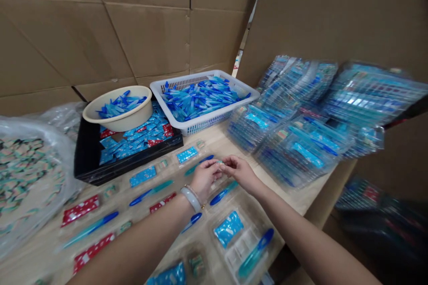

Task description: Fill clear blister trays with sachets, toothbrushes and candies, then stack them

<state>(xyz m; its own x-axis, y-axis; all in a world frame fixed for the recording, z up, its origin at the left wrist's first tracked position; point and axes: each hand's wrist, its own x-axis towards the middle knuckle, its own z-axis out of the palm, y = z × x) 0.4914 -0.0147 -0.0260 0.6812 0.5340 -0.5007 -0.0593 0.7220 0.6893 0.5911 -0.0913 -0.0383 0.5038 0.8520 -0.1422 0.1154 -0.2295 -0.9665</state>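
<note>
My left hand (203,179), with a pale bangle (191,197) on its wrist, meets my right hand (240,172) fingertip to fingertip. Both are pinched closed around a small greenish piece (220,162), mostly hidden by the fingers. Beneath them lie clear plastic trays in rows. A blue pen (223,193) shows just below my right hand, and another pen (199,164) lies beyond my left. The nearest tray (239,251) at lower right holds a blue dotted packet (229,229) and a blue-teal pen (256,253).
A bag of small striped pieces (26,178) sits at left. Behind stand a black box (129,164) of blue and red packets, a cream bowl (133,120) of pens, and a white basket (214,120) of pens. Stacked filled trays (297,151) fill the right. Cardboard walls (143,35) enclose the back.
</note>
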